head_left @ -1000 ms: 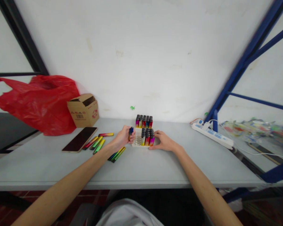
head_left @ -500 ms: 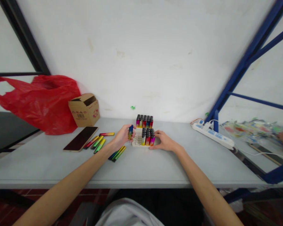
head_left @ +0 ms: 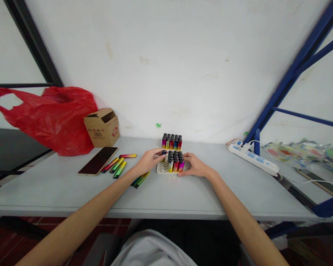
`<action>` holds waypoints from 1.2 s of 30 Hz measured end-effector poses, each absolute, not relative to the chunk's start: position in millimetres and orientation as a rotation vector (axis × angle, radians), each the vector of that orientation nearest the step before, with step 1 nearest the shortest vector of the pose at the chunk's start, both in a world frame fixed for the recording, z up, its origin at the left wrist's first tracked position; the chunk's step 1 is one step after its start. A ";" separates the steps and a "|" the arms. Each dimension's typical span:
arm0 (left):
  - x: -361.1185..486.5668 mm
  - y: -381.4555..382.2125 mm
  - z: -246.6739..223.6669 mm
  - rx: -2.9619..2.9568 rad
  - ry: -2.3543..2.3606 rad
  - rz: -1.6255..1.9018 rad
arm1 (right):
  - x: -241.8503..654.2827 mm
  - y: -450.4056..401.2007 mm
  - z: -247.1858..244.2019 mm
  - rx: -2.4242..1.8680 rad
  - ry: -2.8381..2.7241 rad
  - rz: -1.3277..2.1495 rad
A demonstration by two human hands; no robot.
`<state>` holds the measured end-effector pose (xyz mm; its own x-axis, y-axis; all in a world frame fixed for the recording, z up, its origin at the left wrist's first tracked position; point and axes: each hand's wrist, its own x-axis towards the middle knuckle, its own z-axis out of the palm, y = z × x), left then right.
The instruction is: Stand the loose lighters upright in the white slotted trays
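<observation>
My left hand (head_left: 151,161) pinches a dark blue lighter (head_left: 164,153) upright over the back left part of a white tray (head_left: 162,171) with round slots. Several lighters (head_left: 176,162) in yellow, red and pink, all with black tops, stand in rows in the tray's right part. My right hand (head_left: 193,165) grips the tray's right end, thumb at the front corner and fingers along the side. Behind stands a second block of upright lighters (head_left: 172,142). Left of the tray lie loose green and dark lighters (head_left: 141,180), partly hidden by my left forearm.
More loose lighters (head_left: 119,169) lie beside a phone (head_left: 98,161) on the grey table (head_left: 183,197). A cardboard box (head_left: 102,128) and a red plastic bag (head_left: 55,122) stand at the back left. A white power strip (head_left: 252,159) lies at right near a blue frame (head_left: 283,79).
My left hand has moved right and brought the blue lighter from beside the tray to over its back left slots. The right hand stays at the tray's end. The view has shifted slightly.
</observation>
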<state>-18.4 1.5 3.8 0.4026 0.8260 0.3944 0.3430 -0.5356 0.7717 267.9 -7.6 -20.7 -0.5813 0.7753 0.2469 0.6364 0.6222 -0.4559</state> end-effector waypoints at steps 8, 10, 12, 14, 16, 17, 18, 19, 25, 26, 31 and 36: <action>-17.4 9.3 -2.7 2.123 0.969 1.049 | 267.2 -7.8 -20.7 -1.106 -2.417 0.442; -15.2 11.5 -5.0 2.116 0.943 1.028 | 267.2 -8.1 -20.1 -1.107 -2.420 0.436; -12.9 13.4 -7.8 2.119 0.919 0.999 | 267.1 -8.4 -19.4 -1.111 -2.424 0.436; -11.4 14.3 -9.9 2.123 0.906 0.962 | 266.9 -8.8 -18.9 -1.118 -2.426 0.441; -11.6 13.8 -9.6 2.146 0.923 0.934 | 266.6 -9.2 -18.6 -1.125 -2.428 0.445; -12.5 13.1 -8.0 2.175 0.942 0.923 | 266.5 -9.4 -18.4 -1.128 -2.428 0.445; -14.0 12.1 -5.5 2.214 0.962 0.905 | 266.4 -9.6 -18.2 -1.128 -2.428 0.446; -16.4 11.1 -2.1 2.256 0.976 0.874 | 266.2 -9.7 -18.1 -1.127 -2.427 0.447; -50.8 13.6 19.2 2.393 1.230 0.796 | 266.5 -10.2 -17.7 -1.123 -2.419 0.467; -60.2 16.2 20.9 2.399 1.338 0.806 | 266.7 -10.0 -18.0 -1.123 -2.418 0.470; -111.3 28.9 24.1 2.296 1.880 0.675 | 267.1 -8.3 -20.0 -1.121 -2.407 0.458; -135.9 16.3 22.5 2.318 1.929 0.645 | 265.8 -10.3 -17.6 -1.140 -2.418 0.463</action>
